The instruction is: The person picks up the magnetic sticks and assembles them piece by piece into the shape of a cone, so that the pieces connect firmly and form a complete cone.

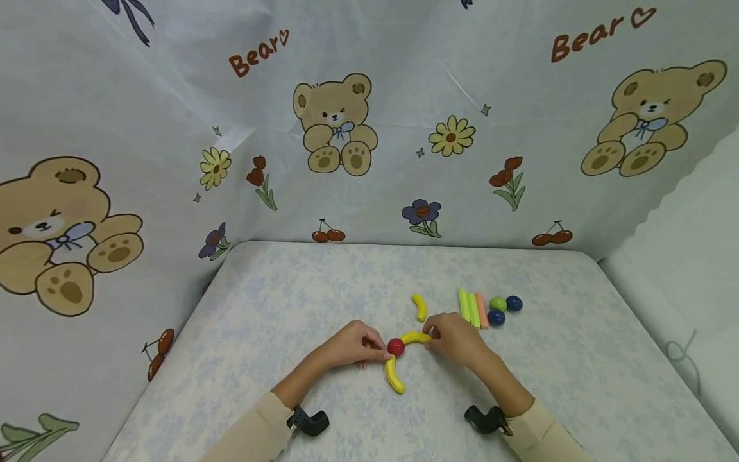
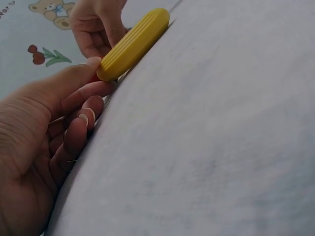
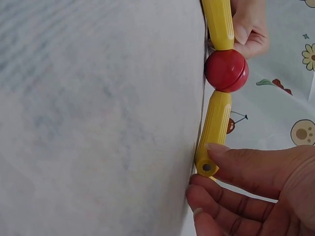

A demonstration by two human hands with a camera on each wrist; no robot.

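Observation:
A red ball (image 1: 396,347) sits between two curved yellow rods at mid-table. One yellow rod (image 1: 395,378) points toward me from the ball; the other yellow rod (image 1: 414,337) reaches right. My left hand (image 1: 353,344) pinches the near rod with thumb and forefinger at its ball end. My right hand (image 1: 456,337) grips the far end of the right-hand rod. In the right wrist view that rod (image 3: 216,115) meets the ball (image 3: 225,70) and shows a grey disc in its tip. Beneath the left fingers, a small reddish piece (image 1: 362,364) is mostly hidden.
A loose curved yellow rod (image 1: 419,307) lies beyond the hands. Behind my right hand are green sticks (image 1: 469,309), an orange stick (image 1: 482,310), a green ball (image 1: 498,303) and two blue balls (image 1: 514,303). A bear-print curtain (image 1: 392,192) backs the table.

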